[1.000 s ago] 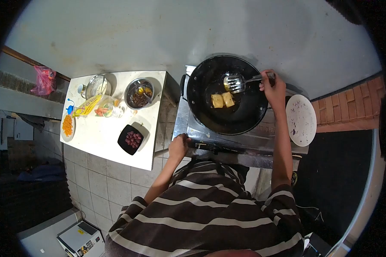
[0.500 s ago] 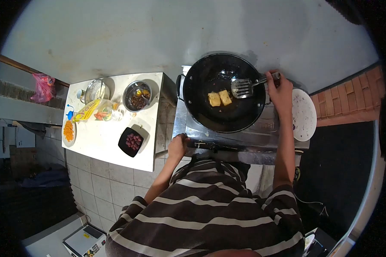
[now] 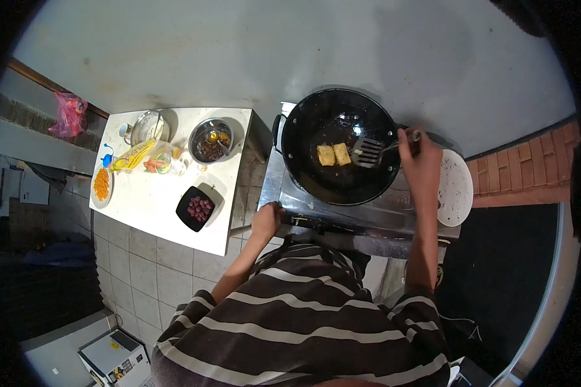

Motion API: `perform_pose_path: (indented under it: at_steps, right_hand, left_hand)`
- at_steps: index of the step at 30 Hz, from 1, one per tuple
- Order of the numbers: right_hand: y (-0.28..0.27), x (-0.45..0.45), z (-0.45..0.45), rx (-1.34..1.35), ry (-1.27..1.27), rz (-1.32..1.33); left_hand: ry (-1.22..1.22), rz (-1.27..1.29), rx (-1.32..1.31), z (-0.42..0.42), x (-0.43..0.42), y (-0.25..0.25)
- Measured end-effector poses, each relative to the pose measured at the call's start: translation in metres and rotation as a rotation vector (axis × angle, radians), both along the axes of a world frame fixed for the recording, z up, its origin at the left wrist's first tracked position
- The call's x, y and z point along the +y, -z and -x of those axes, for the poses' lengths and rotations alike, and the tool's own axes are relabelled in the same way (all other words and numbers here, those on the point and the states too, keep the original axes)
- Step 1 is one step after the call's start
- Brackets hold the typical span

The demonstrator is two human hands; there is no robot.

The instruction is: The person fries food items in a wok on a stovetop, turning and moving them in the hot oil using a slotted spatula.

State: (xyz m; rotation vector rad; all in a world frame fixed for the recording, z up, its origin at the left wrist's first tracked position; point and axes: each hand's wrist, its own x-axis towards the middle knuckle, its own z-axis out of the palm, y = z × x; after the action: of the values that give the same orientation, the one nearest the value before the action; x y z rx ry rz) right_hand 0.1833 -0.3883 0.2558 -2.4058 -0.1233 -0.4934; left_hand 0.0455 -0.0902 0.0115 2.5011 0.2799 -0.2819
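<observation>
A black wok [image 3: 336,187] stands on the metal stove [image 3: 274,180], with two golden food pieces [image 3: 334,155] side by side in it. My right hand [image 3: 421,158] is closed round the handle of a slotted metal spatula [image 3: 369,152], whose head is inside the wok just right of the pieces. At the stove's front left edge rests my left hand [image 3: 266,220], its fingers curled; what they hold, if anything, is hidden. A white oval plate [image 3: 455,188] lies right of the wok, partly behind my right hand and forearm.
On the white table [image 3: 148,216] at the left are a steel bowl [image 3: 210,140] with a spoon, a black dish [image 3: 195,209] of dark red pieces, a plate of orange shreds [image 3: 101,185], a yellow packet [image 3: 134,156] and a glass bowl [image 3: 150,128]. A wall rises behind the stove.
The spatula has moved from the upper part of the wok down to the right side of the food pieces, and my right hand has moved down with it. My left hand stays at the stove edge.
</observation>
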Motion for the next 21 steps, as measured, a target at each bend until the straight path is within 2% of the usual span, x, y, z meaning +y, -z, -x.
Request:
perform_pose_path:
  at_steps: [3, 7, 10, 13, 21]
  right_hand:
    - [0.01, 0.016, 0.007, -0.066, -0.096, -0.003]
    - [0.021, 0.031, 0.01, -0.027, -0.21, -0.012]
    - [0.028, 0.036, 0.013, 0.011, -0.21, 0.035]
    - [0.032, 0.038, 0.013, 0.027, -0.205, 0.069]
    - [0.049, 0.039, 0.021, -0.021, -0.194, -0.007]
  left_hand:
    - [0.008, 0.004, -0.015, 0.0, 0.0, -0.001]
    - [0.004, -0.019, 0.027, -0.001, -0.001, -0.005]
    - [-0.006, 0.024, 0.039, 0.0, 0.0, 0.002]
    - [0.011, 0.001, -0.057, 0.002, 0.0, 0.006]
    - [-0.002, -0.001, -0.096, 0.003, -0.002, 0.005]
